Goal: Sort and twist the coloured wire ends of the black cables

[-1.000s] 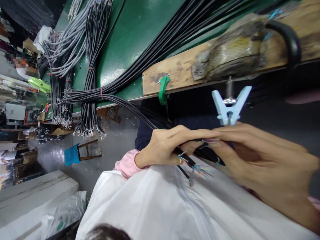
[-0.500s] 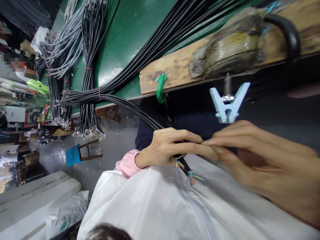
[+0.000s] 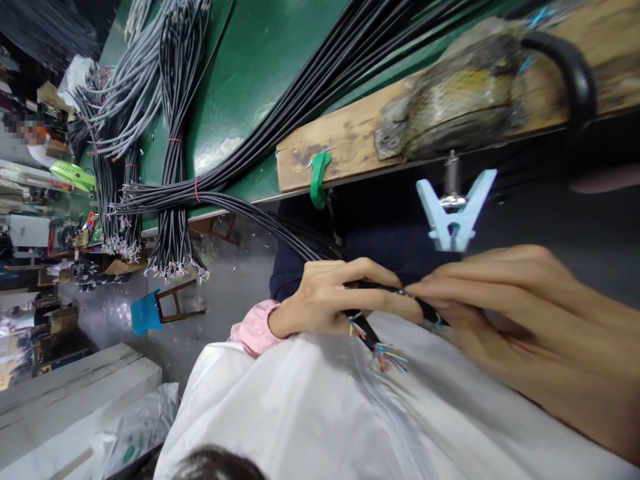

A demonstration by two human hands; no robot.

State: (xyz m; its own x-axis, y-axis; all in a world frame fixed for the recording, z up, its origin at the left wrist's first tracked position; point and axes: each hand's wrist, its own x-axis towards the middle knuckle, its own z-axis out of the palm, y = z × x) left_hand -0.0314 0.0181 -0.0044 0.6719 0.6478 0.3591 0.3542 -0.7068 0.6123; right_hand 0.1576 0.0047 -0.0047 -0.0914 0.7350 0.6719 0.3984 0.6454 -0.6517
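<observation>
My left hand (image 3: 345,293) is closed around several black cables (image 3: 287,233) over my lap. Stripped ends with thin coloured wires (image 3: 387,358) stick out below its fingers. My right hand (image 3: 530,320) is just to the right, thumb and fingertips pinched together at a black cable end (image 3: 429,312) that shows between the two hands. The exact grip of its fingertips is partly hidden. A light blue clip (image 3: 455,217) hangs from the device on the wooden board, just above my right hand.
Black cable bundles (image 3: 175,140) and grey ones (image 3: 135,87) lie on the green table (image 3: 265,60). A wooden board (image 3: 345,140) along its edge carries a taped device (image 3: 460,93) and a green hook (image 3: 319,180). A blue stool (image 3: 146,312) stands on the floor. A person (image 3: 37,137) is far left.
My right hand has drawn slightly to the right, and a black cable end now shows between the hands. My left hand keeps its grip on the cables. The view has shifted a little.
</observation>
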